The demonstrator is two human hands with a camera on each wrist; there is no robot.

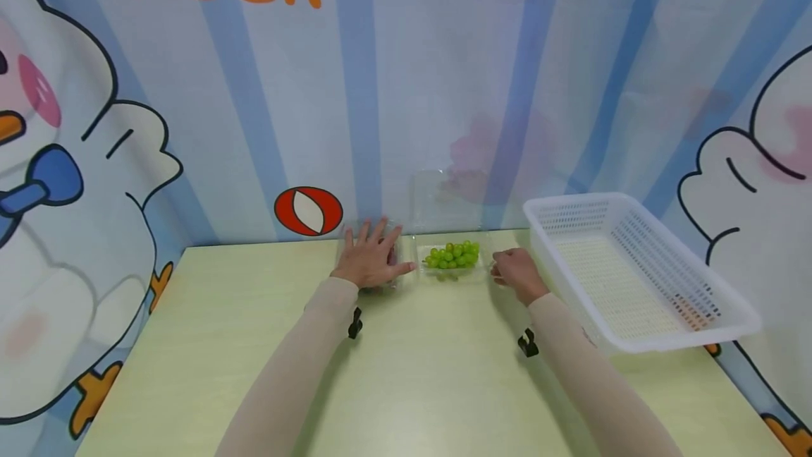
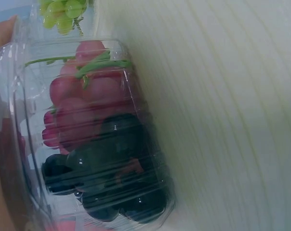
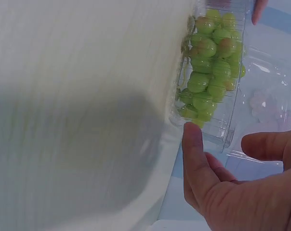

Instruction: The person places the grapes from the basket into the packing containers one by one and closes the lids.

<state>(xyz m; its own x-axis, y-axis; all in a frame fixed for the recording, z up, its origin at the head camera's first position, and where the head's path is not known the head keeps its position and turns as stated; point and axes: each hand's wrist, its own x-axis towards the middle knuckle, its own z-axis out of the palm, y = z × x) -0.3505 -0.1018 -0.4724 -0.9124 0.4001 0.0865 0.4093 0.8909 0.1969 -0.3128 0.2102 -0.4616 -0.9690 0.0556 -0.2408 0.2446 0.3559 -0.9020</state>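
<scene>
My left hand [image 1: 369,258] rests spread over a clear plastic box [image 2: 27,144] on the table's far side. Red grapes [image 2: 87,108] and dark grapes [image 2: 114,163] show through its wall in the left wrist view. Just to the right stands a second clear box [image 3: 227,127], its lid [image 1: 447,196] raised at the back, with a bunch of green grapes [image 1: 452,255] inside. Beside this box's right end is my right hand [image 1: 519,273], thumb and index finger apart with nothing between them. The index fingertip comes right up to the box's corner in the right wrist view.
A white plastic basket [image 1: 571,288] with slotted walls stands right of my right hand. The pale table [image 1: 254,344] ends against a printed curtain [image 1: 406,76] at the back, close behind both boxes.
</scene>
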